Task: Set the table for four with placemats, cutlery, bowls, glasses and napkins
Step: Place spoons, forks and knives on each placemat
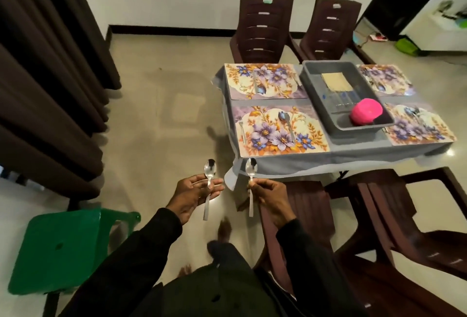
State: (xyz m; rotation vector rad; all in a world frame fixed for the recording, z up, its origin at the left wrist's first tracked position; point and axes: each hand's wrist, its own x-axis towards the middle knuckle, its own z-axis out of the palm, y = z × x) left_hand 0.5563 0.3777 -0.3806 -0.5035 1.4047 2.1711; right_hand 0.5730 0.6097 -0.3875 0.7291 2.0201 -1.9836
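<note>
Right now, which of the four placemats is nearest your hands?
The near-left placemat, just beyond the right hand; the other three lie farther back or farther right.

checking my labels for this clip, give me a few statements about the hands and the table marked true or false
1. The left hand holds a first spoon and the right hand a second spoon. True.
2. The pink bowl sits on a placemat. False: it lies in the grey tub.
3. Four floral placemats lie on the table. True.
4. The near left placemat holds no cutlery. False: a fork and other cutlery lie on it.
</note>
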